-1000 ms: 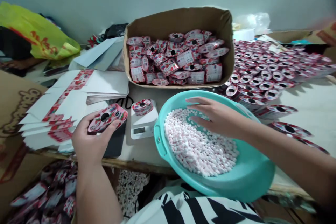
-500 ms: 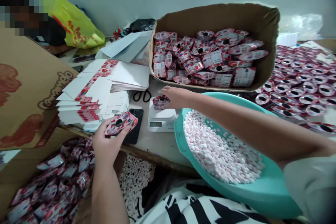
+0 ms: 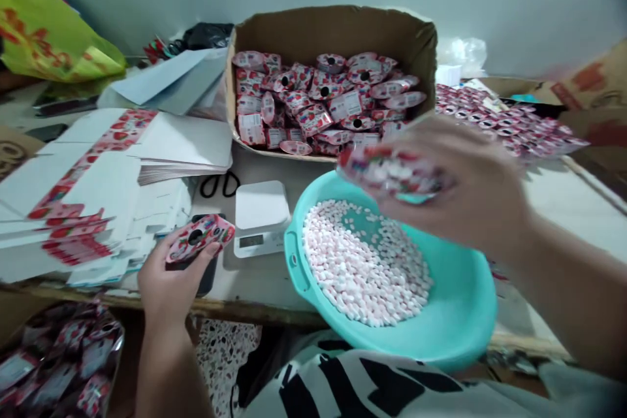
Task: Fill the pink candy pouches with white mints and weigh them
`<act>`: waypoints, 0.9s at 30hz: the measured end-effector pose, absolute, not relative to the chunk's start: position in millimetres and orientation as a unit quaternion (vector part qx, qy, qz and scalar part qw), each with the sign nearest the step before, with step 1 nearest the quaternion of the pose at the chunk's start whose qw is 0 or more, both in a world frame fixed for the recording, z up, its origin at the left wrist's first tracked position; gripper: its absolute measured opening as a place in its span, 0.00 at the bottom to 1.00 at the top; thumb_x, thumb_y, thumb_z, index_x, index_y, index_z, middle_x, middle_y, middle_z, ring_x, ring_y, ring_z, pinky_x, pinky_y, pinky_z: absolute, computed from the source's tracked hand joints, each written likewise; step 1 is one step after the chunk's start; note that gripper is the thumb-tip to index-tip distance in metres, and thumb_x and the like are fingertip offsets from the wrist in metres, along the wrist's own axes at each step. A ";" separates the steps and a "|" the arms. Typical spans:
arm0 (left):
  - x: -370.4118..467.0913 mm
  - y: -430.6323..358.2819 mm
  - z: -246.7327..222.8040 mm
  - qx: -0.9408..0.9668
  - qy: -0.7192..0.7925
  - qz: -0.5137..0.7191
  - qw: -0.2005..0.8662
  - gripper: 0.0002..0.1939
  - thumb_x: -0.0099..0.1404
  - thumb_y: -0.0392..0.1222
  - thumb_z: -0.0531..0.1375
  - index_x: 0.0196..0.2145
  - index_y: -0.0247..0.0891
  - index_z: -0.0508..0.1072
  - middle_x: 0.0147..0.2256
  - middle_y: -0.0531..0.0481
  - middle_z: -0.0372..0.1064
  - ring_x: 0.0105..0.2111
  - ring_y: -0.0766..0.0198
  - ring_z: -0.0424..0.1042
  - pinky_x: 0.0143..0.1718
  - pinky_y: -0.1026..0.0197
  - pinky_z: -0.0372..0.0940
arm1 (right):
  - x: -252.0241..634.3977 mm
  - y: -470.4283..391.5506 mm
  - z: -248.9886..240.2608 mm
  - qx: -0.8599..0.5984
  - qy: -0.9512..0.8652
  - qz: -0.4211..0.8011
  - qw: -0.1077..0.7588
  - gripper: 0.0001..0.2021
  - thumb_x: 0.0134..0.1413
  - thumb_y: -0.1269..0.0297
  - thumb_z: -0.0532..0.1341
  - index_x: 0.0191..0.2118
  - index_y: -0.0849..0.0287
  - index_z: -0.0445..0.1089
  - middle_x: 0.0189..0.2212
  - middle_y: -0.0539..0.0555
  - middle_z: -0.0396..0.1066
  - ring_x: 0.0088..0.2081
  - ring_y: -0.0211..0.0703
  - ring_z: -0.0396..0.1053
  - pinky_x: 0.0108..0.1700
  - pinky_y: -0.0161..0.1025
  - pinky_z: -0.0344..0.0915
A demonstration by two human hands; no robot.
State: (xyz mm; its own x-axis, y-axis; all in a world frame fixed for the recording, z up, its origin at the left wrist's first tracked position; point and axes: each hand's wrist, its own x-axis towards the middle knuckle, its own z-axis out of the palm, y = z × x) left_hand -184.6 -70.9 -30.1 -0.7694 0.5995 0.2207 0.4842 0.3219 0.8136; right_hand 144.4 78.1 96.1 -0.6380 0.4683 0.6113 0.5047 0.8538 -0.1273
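My left hand [image 3: 171, 281] grips a small pink strawberry-print candy box [image 3: 200, 238] with a dark round hole in its top, just left of the scale. Blurred by motion, my right hand [image 3: 455, 189] holds another strawberry-print candy pack [image 3: 392, 170], white pieces showing at its end. That pack is above a turquoise basin [image 3: 470, 313] of small white and pale pink candies [image 3: 362, 268]. Nothing rests on the white kitchen scale [image 3: 262, 209]; its display cannot be read. Part of a dark phone [image 3: 208, 277] shows beneath my left hand's box.
Behind the basin stands a cardboard carton [image 3: 333, 19] of filled packs. Flat printed cartons [image 3: 181, 137] are stacked at left, beside black scissor handles [image 3: 220, 184]. More packs [image 3: 509, 124] stand at right; a box of packs [image 3: 63, 353] sits below the table's left edge.
My right hand has lifted the pack off the scale and carried it right, over the basin. My left hand still holds its box. The view has turned right.
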 end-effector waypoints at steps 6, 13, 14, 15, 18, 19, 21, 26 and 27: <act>-171.3 -50.4 -20.5 0.378 0.794 0.473 0.047 0.28 0.49 0.53 0.72 0.47 0.41 0.79 0.42 0.47 0.79 0.42 0.50 0.78 0.50 0.47 0.74 | 203.3 75.8 21.2 -0.386 -0.913 0.041 0.121 0.11 0.51 0.63 0.65 0.42 0.54 0.75 0.35 0.55 0.72 0.31 0.49 0.72 0.30 0.46 0.71; -157.3 -36.0 -22.5 0.423 0.775 0.469 0.033 0.27 0.52 0.53 0.72 0.48 0.39 0.79 0.40 0.44 0.78 0.39 0.50 0.78 0.46 0.48 0.75 | 208.7 63.2 23.7 -0.436 -0.891 0.060 0.108 0.11 0.49 0.64 0.65 0.40 0.58 0.76 0.37 0.57 0.72 0.37 0.50 0.72 0.36 0.44 0.70; -155.6 -34.6 -22.4 0.430 0.773 0.466 0.034 0.27 0.52 0.53 0.72 0.48 0.40 0.79 0.40 0.44 0.78 0.39 0.50 0.78 0.47 0.48 0.75 | 208.5 62.2 19.8 -0.442 -0.892 0.068 0.070 0.10 0.49 0.65 0.65 0.39 0.58 0.76 0.36 0.57 0.72 0.36 0.50 0.72 0.34 0.43 0.69; -153.9 -33.4 -21.7 0.438 0.771 0.462 0.036 0.27 0.53 0.53 0.71 0.49 0.40 0.78 0.41 0.44 0.78 0.39 0.50 0.78 0.47 0.48 0.75 | 208.5 61.7 16.5 -0.448 -0.889 0.071 0.056 0.09 0.49 0.65 0.65 0.38 0.59 0.77 0.36 0.57 0.72 0.36 0.50 0.72 0.34 0.44 0.69; -150.0 -31.2 -18.2 0.457 0.767 0.449 0.028 0.27 0.53 0.53 0.71 0.50 0.41 0.78 0.42 0.44 0.78 0.40 0.51 0.78 0.48 0.48 0.74 | 208.9 61.4 17.1 -0.452 -0.879 0.047 0.148 0.13 0.54 0.63 0.62 0.44 0.61 0.76 0.39 0.59 0.72 0.39 0.51 0.72 0.40 0.45 0.70; -149.3 -30.9 -17.3 0.460 0.766 0.448 0.025 0.27 0.54 0.52 0.71 0.50 0.41 0.78 0.42 0.44 0.78 0.40 0.51 0.78 0.48 0.49 0.74 | 208.8 61.3 19.7 -0.443 -0.875 0.035 0.190 0.14 0.55 0.63 0.61 0.46 0.61 0.75 0.40 0.60 0.71 0.40 0.51 0.71 0.42 0.46 0.70; -149.4 -30.5 -17.1 0.464 0.763 0.450 0.021 0.27 0.54 0.52 0.71 0.49 0.40 0.78 0.41 0.45 0.79 0.39 0.52 0.78 0.47 0.50 0.75 | 208.0 61.0 23.5 -0.432 -0.868 0.012 0.242 0.15 0.57 0.63 0.60 0.48 0.61 0.74 0.42 0.61 0.71 0.43 0.52 0.70 0.47 0.47 0.70; -156.2 -31.1 -21.9 0.466 0.763 0.449 -0.009 0.29 0.50 0.54 0.72 0.48 0.40 0.79 0.40 0.45 0.79 0.38 0.52 0.78 0.47 0.49 0.75 | 206.0 58.4 13.1 -0.459 -0.885 0.022 0.074 0.06 0.51 0.66 0.64 0.36 0.60 0.75 0.38 0.59 0.71 0.41 0.53 0.69 0.40 0.45 0.68; -157.5 -31.3 -22.4 0.460 0.766 0.449 -0.014 0.29 0.50 0.55 0.72 0.48 0.41 0.79 0.40 0.46 0.79 0.38 0.51 0.78 0.47 0.48 0.75 | 206.4 57.9 12.2 -0.457 -0.887 0.025 0.058 0.06 0.51 0.67 0.64 0.35 0.61 0.75 0.37 0.59 0.71 0.41 0.52 0.69 0.39 0.45 0.68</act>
State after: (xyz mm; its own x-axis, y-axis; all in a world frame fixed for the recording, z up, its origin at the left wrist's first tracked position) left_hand -157.5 -31.3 -22.4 -0.5766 0.6923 0.4340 0.7169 0.1738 0.6752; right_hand 206.4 57.9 12.2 -0.5748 0.8143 0.0808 0.8085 0.5804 -0.0972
